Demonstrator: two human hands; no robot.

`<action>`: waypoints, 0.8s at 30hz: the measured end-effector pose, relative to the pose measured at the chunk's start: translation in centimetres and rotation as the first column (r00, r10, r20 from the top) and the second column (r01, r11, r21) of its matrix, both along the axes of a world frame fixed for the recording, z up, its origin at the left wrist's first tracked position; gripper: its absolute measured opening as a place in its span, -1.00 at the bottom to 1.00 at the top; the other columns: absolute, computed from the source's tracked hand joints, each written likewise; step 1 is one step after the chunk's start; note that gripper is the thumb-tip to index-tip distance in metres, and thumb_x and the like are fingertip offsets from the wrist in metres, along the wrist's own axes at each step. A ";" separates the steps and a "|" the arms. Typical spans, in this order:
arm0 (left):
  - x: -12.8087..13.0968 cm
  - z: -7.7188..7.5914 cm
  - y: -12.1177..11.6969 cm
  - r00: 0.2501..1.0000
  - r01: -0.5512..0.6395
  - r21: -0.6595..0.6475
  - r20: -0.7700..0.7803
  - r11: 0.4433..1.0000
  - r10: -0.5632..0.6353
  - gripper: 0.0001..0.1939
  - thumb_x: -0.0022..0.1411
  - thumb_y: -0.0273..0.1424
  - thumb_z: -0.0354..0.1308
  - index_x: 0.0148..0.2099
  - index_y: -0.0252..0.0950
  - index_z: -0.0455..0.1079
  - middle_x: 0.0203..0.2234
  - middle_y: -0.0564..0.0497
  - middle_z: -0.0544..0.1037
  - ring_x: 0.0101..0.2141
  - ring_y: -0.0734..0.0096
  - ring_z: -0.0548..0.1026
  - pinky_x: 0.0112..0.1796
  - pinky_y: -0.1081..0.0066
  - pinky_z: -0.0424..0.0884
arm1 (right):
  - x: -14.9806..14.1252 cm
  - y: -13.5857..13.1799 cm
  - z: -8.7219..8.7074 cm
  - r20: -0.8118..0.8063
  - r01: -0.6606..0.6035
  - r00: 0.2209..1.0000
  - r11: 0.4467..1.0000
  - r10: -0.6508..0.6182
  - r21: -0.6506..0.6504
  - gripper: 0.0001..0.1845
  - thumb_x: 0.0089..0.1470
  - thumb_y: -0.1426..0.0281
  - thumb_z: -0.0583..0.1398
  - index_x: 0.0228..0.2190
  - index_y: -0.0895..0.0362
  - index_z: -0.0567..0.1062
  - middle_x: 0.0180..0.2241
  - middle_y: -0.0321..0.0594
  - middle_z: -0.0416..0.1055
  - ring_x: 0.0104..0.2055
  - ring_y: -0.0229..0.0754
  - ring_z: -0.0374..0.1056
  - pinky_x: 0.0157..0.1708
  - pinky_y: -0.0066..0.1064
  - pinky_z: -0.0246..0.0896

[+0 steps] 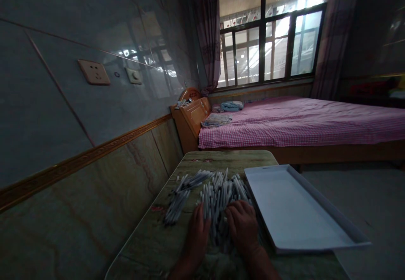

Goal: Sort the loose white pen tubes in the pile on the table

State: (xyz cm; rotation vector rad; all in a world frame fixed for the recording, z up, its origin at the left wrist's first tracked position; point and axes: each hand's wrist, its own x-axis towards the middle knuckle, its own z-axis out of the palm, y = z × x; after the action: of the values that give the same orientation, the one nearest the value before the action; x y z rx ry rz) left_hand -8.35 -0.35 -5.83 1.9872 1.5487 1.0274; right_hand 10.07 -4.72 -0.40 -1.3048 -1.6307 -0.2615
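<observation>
A large loose heap of slim pens [218, 197], whitish with dark ends, lies on the marbled table [142, 250]. My left hand [199, 229] rests against the heap's left side, its fingers stretched forward and touching the pens. On the heap's right, my right hand [243, 225] has its fingers curled down over some pens; the fingertips are partly hidden. Left of the main heap lies a smaller bundle of pens [177, 204], with more pens fanned out behind it.
A shallow white tray [303, 208] sits at the right, overhanging the table's edge. Tiled wall [95, 195] runs close along the left. Beyond the table stands a bed [284, 123] with a pink checked sheet and a wooden headboard [191, 119], below a window.
</observation>
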 end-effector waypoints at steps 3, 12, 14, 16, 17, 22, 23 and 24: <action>1.3 -0.1 0.5 0.999 0.033 0.042 0.010 0.999 -0.033 -0.41 0.31 -0.20 -0.10 0.29 -0.39 0.20 0.29 -0.29 0.26 0.30 0.11 0.18 0.26 0.05 0.12 | 0.3 0.0 -0.1 0.029 -0.004 1.000 1.000 0.004 0.007 -0.76 0.28 0.44 0.05 -0.40 0.04 0.46 -0.32 -0.27 0.45 -0.18 -0.14 0.27 -0.08 -0.23 0.03; -1.9 5.0 5.7 0.932 -0.140 0.220 -0.300 0.965 0.204 -0.59 0.28 -0.36 -0.01 0.12 -0.36 0.39 0.12 -0.27 0.45 0.16 0.06 0.36 0.16 0.07 0.26 | 0.2 -0.2 -0.2 -0.021 0.013 1.000 1.000 -0.013 0.019 -0.76 0.27 0.45 0.05 -0.42 0.05 0.44 -0.34 -0.27 0.44 -0.20 -0.13 0.25 -0.11 -0.25 0.01; -3.1 7.0 7.1 0.827 -0.198 0.223 -0.484 0.954 0.285 -0.65 0.23 -0.46 0.04 0.05 -0.33 0.45 0.04 -0.24 0.50 0.09 0.04 0.42 0.09 0.10 0.30 | 0.2 -0.1 -0.3 -0.019 0.017 1.000 1.000 -0.017 0.018 -0.77 0.25 0.47 0.07 -0.42 0.05 0.43 -0.34 -0.27 0.43 -0.20 -0.13 0.25 -0.11 -0.25 0.02; -3.9 8.5 8.0 0.714 -0.209 0.230 -0.628 0.950 0.309 -0.67 0.24 -0.45 0.06 0.03 -0.33 0.46 0.07 -0.24 0.48 0.08 0.04 0.41 0.07 0.14 0.30 | 0.3 0.1 -0.5 -0.015 0.026 1.000 1.000 -0.025 0.016 -0.78 0.24 0.47 0.08 -0.42 0.05 0.43 -0.34 -0.28 0.43 -0.20 -0.13 0.25 -0.11 -0.26 0.02; -4.1 9.1 8.3 0.663 -0.212 0.220 -0.684 0.952 0.306 -0.68 0.26 -0.44 0.06 0.03 -0.32 0.46 0.07 -0.23 0.47 0.08 0.03 0.40 0.06 0.15 0.30 | 0.3 0.2 -0.6 -0.015 0.031 0.999 0.999 -0.031 0.014 -0.79 0.24 0.47 0.09 -0.42 0.05 0.43 -0.34 -0.28 0.43 -0.20 -0.13 0.26 -0.11 -0.26 0.02; -4.0 9.7 9.3 0.570 -0.194 0.164 -0.783 0.967 0.247 -0.73 0.27 -0.37 0.06 -0.06 -0.28 0.51 -0.03 -0.22 0.54 0.03 0.00 0.42 0.01 0.15 0.30 | 0.1 0.5 -0.8 -0.017 0.053 0.998 0.998 -0.052 0.027 -0.76 0.25 0.47 0.07 -0.44 0.05 0.43 -0.35 -0.28 0.43 -0.21 -0.15 0.26 -0.13 -0.28 0.02; -3.9 9.6 9.6 0.569 -0.200 0.158 -0.785 0.967 0.246 -0.74 0.25 -0.38 0.07 -0.07 -0.27 0.52 -0.05 -0.21 0.55 0.03 -0.01 0.43 0.00 0.14 0.30 | 0.1 0.5 -0.8 -0.018 0.056 0.998 0.998 -0.056 0.029 -0.75 0.25 0.47 0.07 -0.44 0.05 0.43 -0.36 -0.28 0.42 -0.21 -0.16 0.26 -0.12 -0.28 0.02; -3.8 9.4 9.8 0.566 -0.208 0.151 -0.787 0.966 0.245 -0.74 0.24 -0.38 0.09 -0.08 -0.27 0.52 -0.06 -0.20 0.56 0.02 -0.02 0.43 -0.01 0.13 0.30 | 0.0 0.4 -0.8 -0.018 0.059 0.998 0.998 -0.059 0.030 -0.75 0.26 0.46 0.06 -0.45 0.05 0.43 -0.36 -0.28 0.42 -0.21 -0.16 0.26 -0.12 -0.27 0.02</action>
State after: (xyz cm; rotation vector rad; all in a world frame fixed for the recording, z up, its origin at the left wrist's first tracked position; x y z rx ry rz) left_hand -12.16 9.44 3.55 2.4989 2.2927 0.1542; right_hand 10.08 -4.28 -1.22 -1.3303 -1.5698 -0.3086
